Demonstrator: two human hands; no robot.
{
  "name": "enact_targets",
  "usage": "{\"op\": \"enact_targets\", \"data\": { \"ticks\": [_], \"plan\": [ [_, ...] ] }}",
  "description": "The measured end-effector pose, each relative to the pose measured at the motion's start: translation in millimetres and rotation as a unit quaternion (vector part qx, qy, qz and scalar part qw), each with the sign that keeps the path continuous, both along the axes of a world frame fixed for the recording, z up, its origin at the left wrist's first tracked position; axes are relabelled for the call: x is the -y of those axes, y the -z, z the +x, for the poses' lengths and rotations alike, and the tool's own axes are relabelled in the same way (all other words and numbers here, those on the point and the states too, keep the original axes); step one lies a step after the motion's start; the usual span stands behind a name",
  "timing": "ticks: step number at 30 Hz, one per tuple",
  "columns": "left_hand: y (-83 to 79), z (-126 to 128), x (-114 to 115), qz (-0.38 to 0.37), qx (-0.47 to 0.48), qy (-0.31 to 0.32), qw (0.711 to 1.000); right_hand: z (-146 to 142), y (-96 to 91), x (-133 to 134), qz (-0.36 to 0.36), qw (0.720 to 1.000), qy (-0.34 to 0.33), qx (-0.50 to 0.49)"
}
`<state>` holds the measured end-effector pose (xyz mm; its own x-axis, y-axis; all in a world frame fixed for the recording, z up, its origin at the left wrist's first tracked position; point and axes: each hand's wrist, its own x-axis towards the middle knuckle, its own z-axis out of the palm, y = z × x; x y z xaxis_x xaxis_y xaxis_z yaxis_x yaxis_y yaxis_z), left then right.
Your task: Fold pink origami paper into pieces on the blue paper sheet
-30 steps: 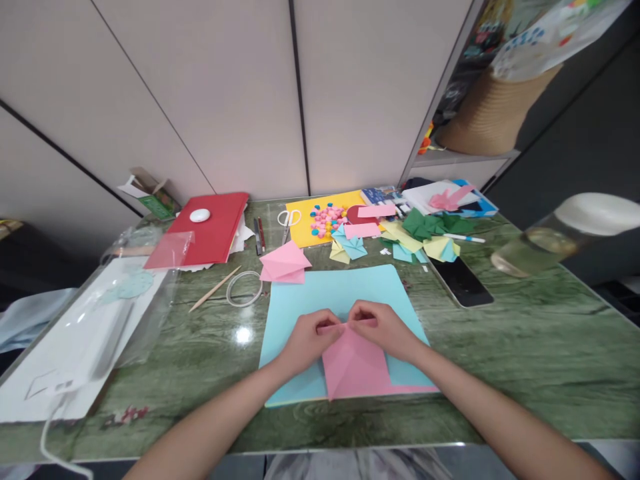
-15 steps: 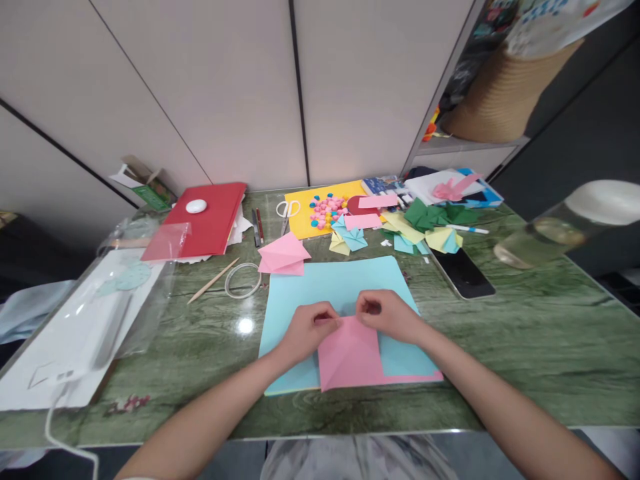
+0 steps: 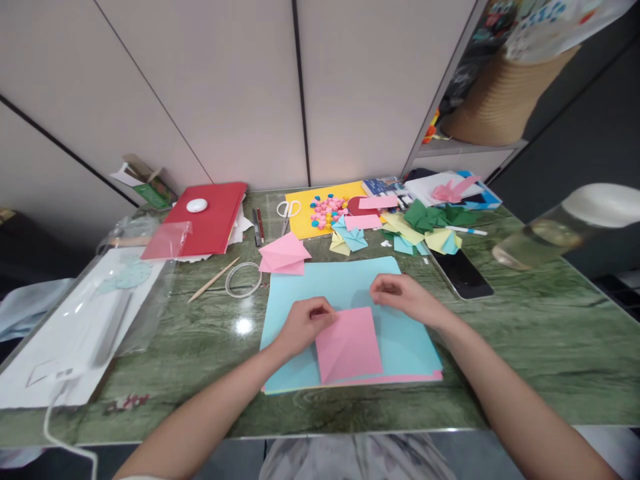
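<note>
A creased pink paper square lies on the blue paper sheets atop the desk; the left hand pinches its 11 o'clock corner. The right hand hangs just off its 1 o'clock corner, fingers loosely curled and parted. Farther, towards 10 o'clock, sits a white ring, possibly tape; a smartphone lies at 2, white-handled scissors at 11.

no legible words, brands or numbers — marks on green box, blue packet — too small to read
</note>
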<state>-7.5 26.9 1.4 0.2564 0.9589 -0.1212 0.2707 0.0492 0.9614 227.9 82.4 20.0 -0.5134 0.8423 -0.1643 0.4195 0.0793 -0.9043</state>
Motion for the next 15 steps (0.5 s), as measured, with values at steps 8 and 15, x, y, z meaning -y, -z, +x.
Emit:
{"op": "enact_targets", "data": {
  "ticks": [8, 15],
  "plan": [
    [-4.5, 2, 1, -0.004, 0.002, 0.019, 1.000, -24, 7.8, 16, 0.011, 0.999, -0.036, 0.006],
    [-5.9, 9, 3, -0.010, 0.002, 0.014, 1.000, -30, 8.7, 25, 0.016, 0.999, -0.045, 0.016]
  ]
}}
